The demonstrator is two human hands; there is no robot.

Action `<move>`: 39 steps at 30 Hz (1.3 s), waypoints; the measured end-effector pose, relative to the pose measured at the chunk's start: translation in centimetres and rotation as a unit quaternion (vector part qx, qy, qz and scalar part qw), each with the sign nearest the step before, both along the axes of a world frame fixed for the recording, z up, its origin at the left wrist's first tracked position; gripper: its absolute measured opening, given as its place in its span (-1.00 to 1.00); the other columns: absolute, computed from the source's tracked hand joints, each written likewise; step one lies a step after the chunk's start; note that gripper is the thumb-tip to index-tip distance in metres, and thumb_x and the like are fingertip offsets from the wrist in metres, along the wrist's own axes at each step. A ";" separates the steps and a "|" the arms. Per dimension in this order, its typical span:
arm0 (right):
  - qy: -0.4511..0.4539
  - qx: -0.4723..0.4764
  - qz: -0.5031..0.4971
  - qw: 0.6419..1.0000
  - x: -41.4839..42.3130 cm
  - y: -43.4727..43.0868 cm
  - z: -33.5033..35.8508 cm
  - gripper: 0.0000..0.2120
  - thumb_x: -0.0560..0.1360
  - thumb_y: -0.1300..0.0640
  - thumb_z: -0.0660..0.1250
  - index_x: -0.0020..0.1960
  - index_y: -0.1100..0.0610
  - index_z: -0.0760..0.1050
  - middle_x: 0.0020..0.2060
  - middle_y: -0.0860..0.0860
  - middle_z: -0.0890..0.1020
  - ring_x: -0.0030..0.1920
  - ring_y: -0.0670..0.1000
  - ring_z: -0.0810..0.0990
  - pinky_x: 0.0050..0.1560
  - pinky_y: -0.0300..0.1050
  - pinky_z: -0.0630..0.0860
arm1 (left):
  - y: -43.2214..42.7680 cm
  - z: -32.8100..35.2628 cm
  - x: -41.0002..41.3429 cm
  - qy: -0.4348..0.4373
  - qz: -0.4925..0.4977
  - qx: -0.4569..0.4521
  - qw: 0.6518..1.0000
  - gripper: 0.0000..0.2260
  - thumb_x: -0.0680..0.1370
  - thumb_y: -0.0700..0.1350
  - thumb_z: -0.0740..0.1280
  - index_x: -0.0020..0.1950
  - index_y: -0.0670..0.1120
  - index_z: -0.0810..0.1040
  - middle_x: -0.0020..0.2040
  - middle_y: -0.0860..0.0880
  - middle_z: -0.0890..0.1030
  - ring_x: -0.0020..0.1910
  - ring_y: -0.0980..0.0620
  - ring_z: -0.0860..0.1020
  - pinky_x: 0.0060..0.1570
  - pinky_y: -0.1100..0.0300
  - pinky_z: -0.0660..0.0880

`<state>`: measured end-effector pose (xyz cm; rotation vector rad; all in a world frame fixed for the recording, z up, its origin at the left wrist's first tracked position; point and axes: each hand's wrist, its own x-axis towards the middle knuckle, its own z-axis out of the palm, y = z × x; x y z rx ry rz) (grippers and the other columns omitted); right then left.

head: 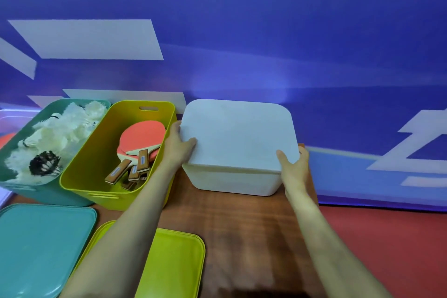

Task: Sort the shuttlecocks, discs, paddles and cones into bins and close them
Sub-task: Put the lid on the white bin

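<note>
A white bin [232,181] stands at the back of the wooden table with its white lid [238,133] lying on top. My left hand [177,146] grips the lid's left edge, thumb on top. My right hand [294,167] grips the lid's front right corner. To the left, an open yellow bin [167,111] holds red paddles [141,139] with wooden handles. Further left, an open teal bin [46,192] is full of white shuttlecocks [60,133] and one black one. What the white bin holds is hidden.
A teal lid [41,247] and a yellow-green lid [174,264] lie flat at the front left of the wooden table [242,225]. A blue wall with white marks rises right behind the bins. Red floor shows to the right of the table.
</note>
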<state>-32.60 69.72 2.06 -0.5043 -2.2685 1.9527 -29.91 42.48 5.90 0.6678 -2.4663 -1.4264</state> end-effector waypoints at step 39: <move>0.009 0.570 0.271 0.776 -12.8 -2.4 -0.3 -0.33 0.54 -0.33 -0.20 0.54 0.00 -0.11 0.54 0.02 -0.09 0.52 0.10 -0.22 0.45 0.22 -0.23 | 2.5 -5.0 -9.3 -0.177 -0.055 -0.400 0.898 -0.43 0.58 0.28 -0.13 0.54 0.07 -0.01 0.57 -0.06 -0.07 0.54 -0.11 -0.13 0.39 -0.30 -0.15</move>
